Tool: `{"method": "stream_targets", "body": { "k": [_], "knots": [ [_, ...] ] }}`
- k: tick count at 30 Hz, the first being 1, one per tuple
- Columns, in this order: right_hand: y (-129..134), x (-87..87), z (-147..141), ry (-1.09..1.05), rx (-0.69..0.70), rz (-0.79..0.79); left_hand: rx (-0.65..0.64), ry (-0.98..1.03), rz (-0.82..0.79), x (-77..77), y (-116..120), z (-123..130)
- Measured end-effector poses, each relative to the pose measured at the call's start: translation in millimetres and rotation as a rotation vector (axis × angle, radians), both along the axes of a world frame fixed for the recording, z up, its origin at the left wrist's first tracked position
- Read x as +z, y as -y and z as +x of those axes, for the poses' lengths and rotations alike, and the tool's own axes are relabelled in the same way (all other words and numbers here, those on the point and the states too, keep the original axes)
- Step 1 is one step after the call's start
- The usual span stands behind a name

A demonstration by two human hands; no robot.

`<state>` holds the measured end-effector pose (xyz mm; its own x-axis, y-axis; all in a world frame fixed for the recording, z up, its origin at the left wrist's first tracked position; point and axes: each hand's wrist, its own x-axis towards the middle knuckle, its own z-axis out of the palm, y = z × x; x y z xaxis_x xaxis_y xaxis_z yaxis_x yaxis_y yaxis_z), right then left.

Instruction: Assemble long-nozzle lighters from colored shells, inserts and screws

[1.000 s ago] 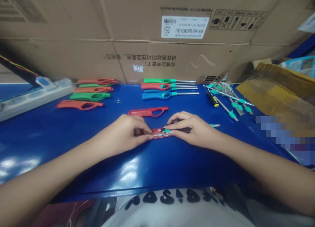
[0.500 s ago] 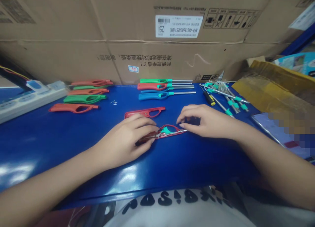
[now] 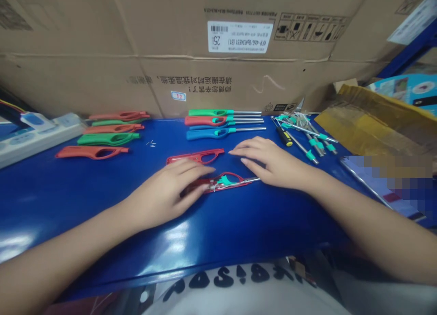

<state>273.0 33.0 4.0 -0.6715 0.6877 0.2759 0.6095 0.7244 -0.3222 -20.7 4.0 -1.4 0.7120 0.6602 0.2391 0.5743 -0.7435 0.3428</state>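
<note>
On the blue table lies an opened red gas lighter (image 3: 235, 184), with its green trigger, wires and metal tube showing. My left hand (image 3: 167, 190) is closed around its handle end, which the fingers partly hide. Just behind it is the matching red shell half (image 3: 207, 157), its left part covered by my left hand. My right hand (image 3: 269, 162) holds nothing; its thumb and fingers are apart, near the tip of that shell half and above the lighter's metal tube.
Several red and green handle shells (image 3: 109, 139) lie at the left, beside a white power strip (image 3: 44, 135). Finished-looking lighters (image 3: 211, 134) are lined up at the back. Metal tubes with green parts (image 3: 311, 155) and a screwdriver (image 3: 285, 136) lie at the right. A cardboard box (image 3: 102, 78) stands behind.
My right hand has moved a little left and up from the tube's end towards the loose shell half, its fingers straightening. My left hand stays on the lighter. The whole view has shifted slightly.
</note>
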Motion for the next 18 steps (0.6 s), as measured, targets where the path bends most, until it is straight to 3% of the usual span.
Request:
{"method": "stream_targets", "body": {
  "k": [4, 8, 18],
  "knots": [
    [-1, -13.7, -3, 0.121, -0.011, 0.038, 0.152, -0.099, 0.093, 6.3, -17, -13],
    [-3, -13.6, 1, 0.118, -0.027, 0.069, 0.170, -0.244, 0.085, 4.6, -34, -29],
    [6, -7.4, -7, 0.004, 0.105, -0.112, 0.249, -0.188, 0.083, 1.7, -38, -31]
  ]
}}
